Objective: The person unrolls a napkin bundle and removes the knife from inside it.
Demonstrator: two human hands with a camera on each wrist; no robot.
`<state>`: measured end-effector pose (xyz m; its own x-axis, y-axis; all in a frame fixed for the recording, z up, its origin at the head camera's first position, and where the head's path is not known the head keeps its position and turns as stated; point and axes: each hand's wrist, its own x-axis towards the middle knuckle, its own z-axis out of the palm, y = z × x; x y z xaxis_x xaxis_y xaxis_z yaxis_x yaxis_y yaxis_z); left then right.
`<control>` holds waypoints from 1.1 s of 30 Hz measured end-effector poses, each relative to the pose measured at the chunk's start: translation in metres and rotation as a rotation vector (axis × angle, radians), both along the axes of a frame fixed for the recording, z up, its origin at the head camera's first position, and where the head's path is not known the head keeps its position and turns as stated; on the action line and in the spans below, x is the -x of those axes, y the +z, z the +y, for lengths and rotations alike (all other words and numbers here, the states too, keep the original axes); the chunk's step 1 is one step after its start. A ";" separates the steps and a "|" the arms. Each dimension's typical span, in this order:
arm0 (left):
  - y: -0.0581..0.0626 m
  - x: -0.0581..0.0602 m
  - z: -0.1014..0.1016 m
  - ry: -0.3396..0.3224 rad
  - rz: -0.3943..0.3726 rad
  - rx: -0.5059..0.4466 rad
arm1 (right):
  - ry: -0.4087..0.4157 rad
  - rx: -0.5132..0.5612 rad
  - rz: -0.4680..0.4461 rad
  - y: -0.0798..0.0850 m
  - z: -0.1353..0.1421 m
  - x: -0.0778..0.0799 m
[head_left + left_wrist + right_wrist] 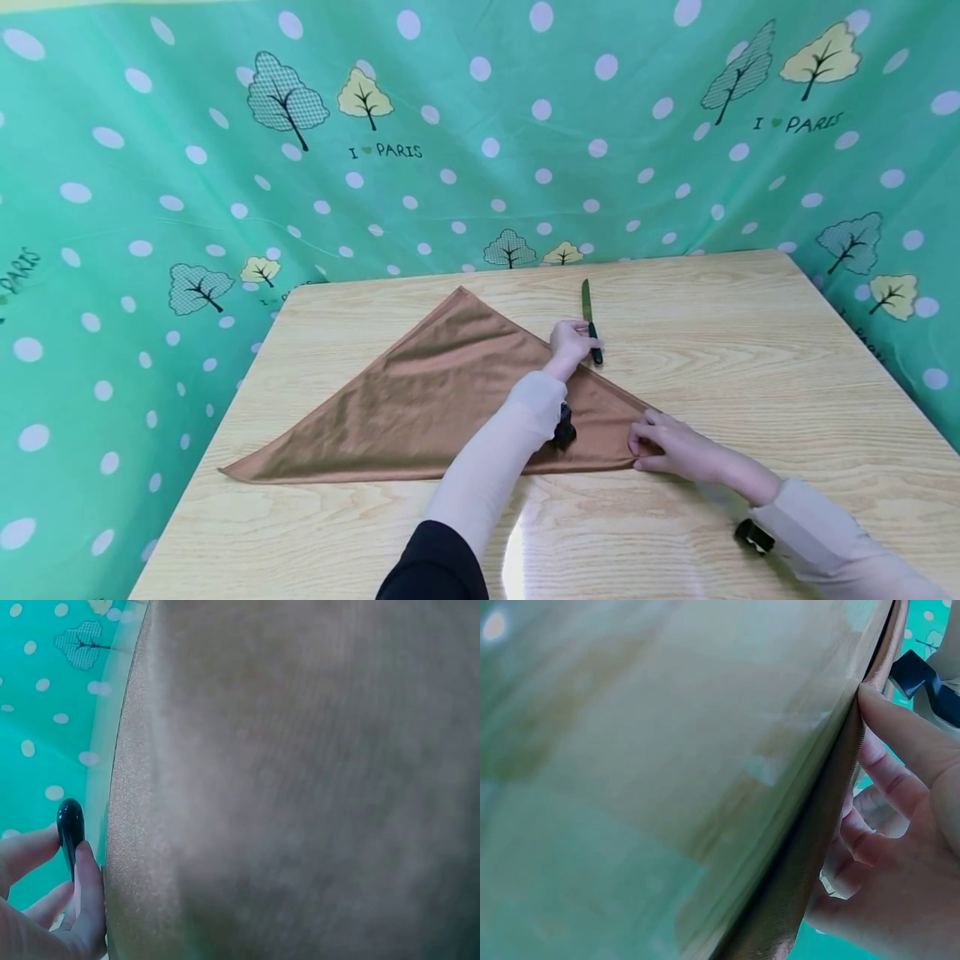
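Observation:
A brown cloth (435, 400), in a large triangle, lies on the wooden table with one point toward the back. Just past its right slanting edge is a knife with a black handle (596, 346) and its blade (587, 300) toward the back. My left hand (572, 340) reaches over the cloth and holds that handle; the left wrist view shows the black handle end (70, 821) between thumb and fingers. At the cloth's right end, my right hand (678, 448) pinches its edge. In the right wrist view the thumb (900, 724) presses on the cloth edge (832, 780); the right corner is hidden.
The wooden table (750, 333) extends right of the cloth and in front of it. A green polka-dot curtain (450, 125) hangs behind and at the sides. Small black devices are strapped at both wrists; the left one (562, 427) is above the cloth.

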<state>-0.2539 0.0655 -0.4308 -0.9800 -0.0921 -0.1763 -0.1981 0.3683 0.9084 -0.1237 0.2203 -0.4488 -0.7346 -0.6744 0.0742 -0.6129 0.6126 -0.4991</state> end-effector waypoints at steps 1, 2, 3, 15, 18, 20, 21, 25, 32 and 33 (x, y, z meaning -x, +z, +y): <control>-0.004 0.003 0.001 0.002 0.003 0.006 | 0.001 0.000 0.002 0.000 0.000 0.000; -0.010 0.009 0.002 0.001 0.005 0.009 | 0.002 0.000 0.007 0.000 0.000 0.000; -0.019 0.015 0.003 -0.002 0.009 0.016 | 0.004 -0.001 0.006 0.000 0.000 0.000; -0.041 0.032 0.006 -0.020 0.064 0.154 | 0.021 0.019 0.026 -0.003 0.001 0.000; -0.042 0.032 0.005 -0.023 0.078 0.190 | 0.017 0.021 0.029 -0.003 0.000 -0.001; -0.043 0.034 0.005 -0.029 0.036 0.119 | 0.019 0.022 0.030 -0.002 0.000 -0.001; -0.030 0.025 0.005 -0.015 -0.009 0.112 | 0.021 0.022 0.030 -0.002 0.000 -0.002; -0.016 0.008 0.005 0.020 0.006 0.113 | 0.022 0.021 0.033 -0.002 -0.001 -0.004; -0.012 0.005 0.005 0.014 0.030 0.133 | 0.002 0.004 0.004 -0.001 -0.002 -0.004; -0.011 0.007 0.005 0.009 0.020 0.131 | 0.002 0.005 0.005 0.000 -0.002 -0.003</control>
